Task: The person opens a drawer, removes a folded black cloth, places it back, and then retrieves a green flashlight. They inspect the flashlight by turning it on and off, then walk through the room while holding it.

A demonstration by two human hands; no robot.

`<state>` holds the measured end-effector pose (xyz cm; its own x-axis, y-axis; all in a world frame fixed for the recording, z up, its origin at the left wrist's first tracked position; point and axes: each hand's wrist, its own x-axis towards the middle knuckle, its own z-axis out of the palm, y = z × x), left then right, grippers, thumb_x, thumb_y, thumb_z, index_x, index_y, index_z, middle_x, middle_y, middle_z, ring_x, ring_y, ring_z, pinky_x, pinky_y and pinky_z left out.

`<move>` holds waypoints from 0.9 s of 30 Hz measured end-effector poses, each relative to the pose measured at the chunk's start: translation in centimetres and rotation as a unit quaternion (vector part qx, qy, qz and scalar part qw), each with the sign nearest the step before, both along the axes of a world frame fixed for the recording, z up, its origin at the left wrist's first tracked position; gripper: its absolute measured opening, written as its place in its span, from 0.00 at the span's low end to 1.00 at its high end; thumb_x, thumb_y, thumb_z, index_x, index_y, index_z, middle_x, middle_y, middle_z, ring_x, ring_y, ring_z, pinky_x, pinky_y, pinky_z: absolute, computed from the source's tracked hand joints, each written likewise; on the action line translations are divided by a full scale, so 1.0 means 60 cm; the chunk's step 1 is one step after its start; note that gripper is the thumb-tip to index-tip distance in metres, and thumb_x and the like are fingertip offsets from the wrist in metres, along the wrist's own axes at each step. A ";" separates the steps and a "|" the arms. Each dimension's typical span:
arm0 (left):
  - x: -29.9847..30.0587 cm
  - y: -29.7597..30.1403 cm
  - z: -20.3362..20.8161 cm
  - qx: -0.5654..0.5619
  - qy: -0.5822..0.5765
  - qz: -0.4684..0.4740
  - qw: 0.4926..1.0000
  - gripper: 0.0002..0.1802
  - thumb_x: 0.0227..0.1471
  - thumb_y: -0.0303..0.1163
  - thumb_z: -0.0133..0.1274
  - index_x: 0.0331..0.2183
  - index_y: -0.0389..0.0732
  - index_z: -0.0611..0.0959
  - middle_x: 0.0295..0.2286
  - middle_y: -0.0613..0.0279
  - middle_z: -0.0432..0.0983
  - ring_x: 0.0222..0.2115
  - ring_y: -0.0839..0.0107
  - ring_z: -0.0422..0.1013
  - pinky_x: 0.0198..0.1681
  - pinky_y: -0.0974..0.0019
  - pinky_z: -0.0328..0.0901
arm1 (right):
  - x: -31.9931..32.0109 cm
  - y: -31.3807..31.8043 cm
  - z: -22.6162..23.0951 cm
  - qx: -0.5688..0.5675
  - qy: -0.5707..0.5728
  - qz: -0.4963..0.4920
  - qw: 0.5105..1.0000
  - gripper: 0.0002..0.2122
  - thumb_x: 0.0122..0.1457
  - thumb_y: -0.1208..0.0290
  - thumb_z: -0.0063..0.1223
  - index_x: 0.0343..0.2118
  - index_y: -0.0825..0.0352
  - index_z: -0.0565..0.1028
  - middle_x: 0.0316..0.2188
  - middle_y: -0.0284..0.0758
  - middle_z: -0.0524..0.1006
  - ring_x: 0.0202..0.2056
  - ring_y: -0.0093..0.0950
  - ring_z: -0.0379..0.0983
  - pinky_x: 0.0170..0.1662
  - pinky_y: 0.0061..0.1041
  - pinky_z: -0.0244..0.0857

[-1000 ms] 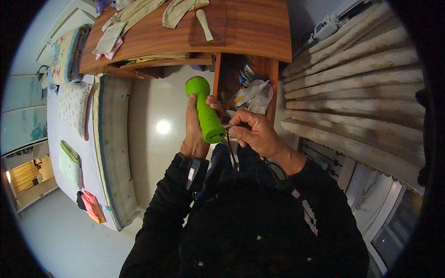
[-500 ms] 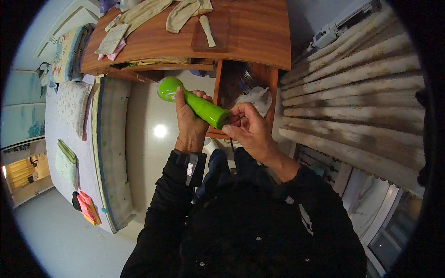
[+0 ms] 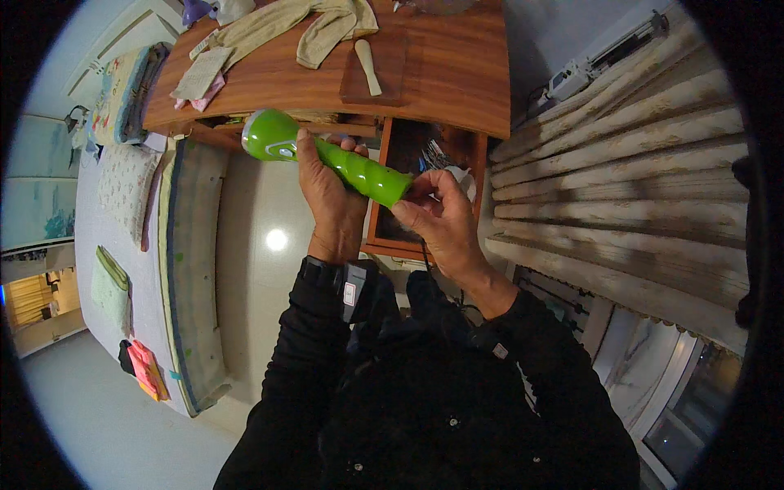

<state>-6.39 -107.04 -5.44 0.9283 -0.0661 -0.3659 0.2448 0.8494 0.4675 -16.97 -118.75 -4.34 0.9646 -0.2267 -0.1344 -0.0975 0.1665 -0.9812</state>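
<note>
Gripping green torch [image 3: 327,155], left hand [image 3: 333,200] now tilts it flatter; right hand [image 3: 437,216] pinches its tail. Wooden desk [image 3: 441,77], open drawer [image 3: 425,155] beyond.

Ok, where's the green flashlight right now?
In the head view, the green flashlight sits upper centre, held in the left hand, its tail end pinched by the right hand, just below the wooden desk edge.

Flashlight [image 3: 327,157] glossy bright green; table [image 3: 441,73] reddish-brown wood grain; cloth [image 3: 286,24] on it beige; curtain [image 3: 621,163] cream, ribbed; sleeves [image 3: 310,384] black.
</note>
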 end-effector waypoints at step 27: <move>0.018 0.015 0.004 -0.280 0.004 -0.059 0.958 0.21 0.57 0.47 0.50 0.35 0.37 0.69 0.25 0.61 0.65 0.27 0.68 0.64 0.34 0.66 0.67 | -0.005 -0.013 0.026 0.040 -0.031 0.062 0.997 0.10 0.57 0.73 0.56 0.39 0.67 0.69 0.32 0.27 0.70 0.34 0.17 0.69 0.41 0.17 0.64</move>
<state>-5.28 -106.15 -5.23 0.8997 -0.3588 -0.2484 0.3563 0.9326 -0.0566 -17.29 -119.50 -2.79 0.9916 -0.0957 -0.0870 -0.0625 0.2344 -0.9701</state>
